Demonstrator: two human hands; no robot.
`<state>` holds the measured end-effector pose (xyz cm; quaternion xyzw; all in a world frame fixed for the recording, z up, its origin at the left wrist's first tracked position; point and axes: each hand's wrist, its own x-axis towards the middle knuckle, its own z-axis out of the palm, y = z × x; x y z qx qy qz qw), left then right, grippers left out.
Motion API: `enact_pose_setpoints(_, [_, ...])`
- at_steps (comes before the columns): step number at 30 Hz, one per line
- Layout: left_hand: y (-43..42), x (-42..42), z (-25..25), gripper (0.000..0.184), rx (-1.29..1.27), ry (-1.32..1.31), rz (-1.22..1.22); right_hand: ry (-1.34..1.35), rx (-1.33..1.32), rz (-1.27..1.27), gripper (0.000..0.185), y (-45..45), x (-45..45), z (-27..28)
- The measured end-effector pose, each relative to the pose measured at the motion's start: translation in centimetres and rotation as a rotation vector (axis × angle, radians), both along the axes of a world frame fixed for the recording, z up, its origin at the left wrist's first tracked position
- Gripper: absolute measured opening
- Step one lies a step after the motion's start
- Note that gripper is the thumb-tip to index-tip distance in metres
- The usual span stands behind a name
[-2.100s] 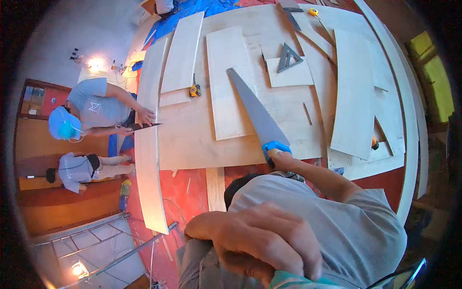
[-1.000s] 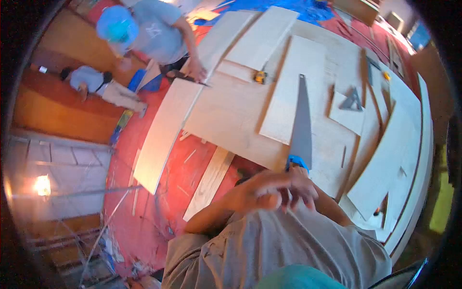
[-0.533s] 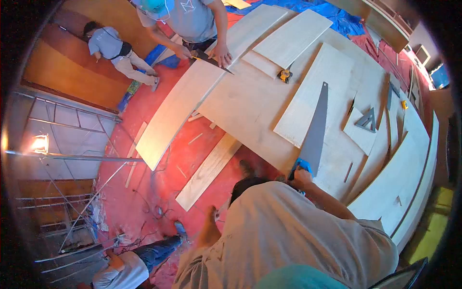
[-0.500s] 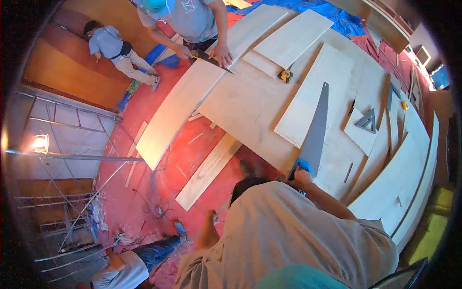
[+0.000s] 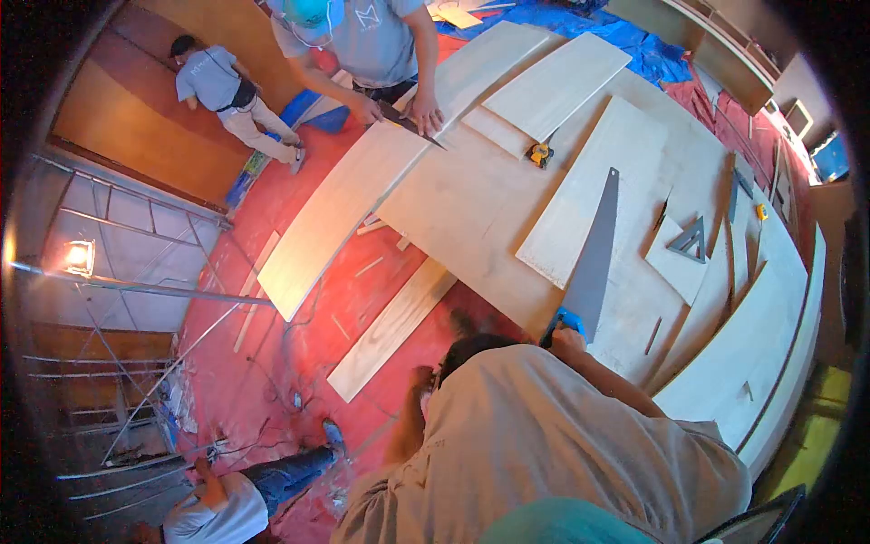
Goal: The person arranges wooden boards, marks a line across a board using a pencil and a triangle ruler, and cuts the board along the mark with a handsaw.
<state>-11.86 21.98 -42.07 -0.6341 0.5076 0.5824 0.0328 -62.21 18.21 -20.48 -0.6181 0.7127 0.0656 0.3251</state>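
My right hand [image 5: 567, 341] is closed around the blue handle of a handsaw [image 5: 591, 272]. The saw's long grey blade points away from me over the plywood sheet [image 5: 480, 245] and the pale board [image 5: 580, 195] on it. My left hand [image 5: 420, 381] hangs by my body, left of the sheet's near edge, above the red floor; its fingers are too dark to make out. A set square [image 5: 689, 240] rests on a small offcut [image 5: 675, 263] to the saw's right. A yellow tape measure [image 5: 541, 156] lies beyond the blade.
Across the sheet, a co-worker [image 5: 362, 45] holds a dark saw [image 5: 408, 122] at a long board [image 5: 340, 213]. Another person [image 5: 217, 86] stands at the back left; a third [image 5: 227, 508] is low at left. Scaffolding [image 5: 136, 290], a lit lamp [image 5: 79, 257] and a plank [image 5: 394, 328] are also left.
My left hand has come up and right, closer to my body. My right hand and its saw hardly move. The view has shifted slightly; the person at the back left has turned a little.
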Motion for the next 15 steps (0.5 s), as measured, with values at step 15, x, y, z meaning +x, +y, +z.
enact_pose_setpoints(15, [-13.9,-8.0,16.0,0.026,0.029,0.092,0.477,-0.346,-0.101,-0.393,0.050,3.4,-1.9,6.7])
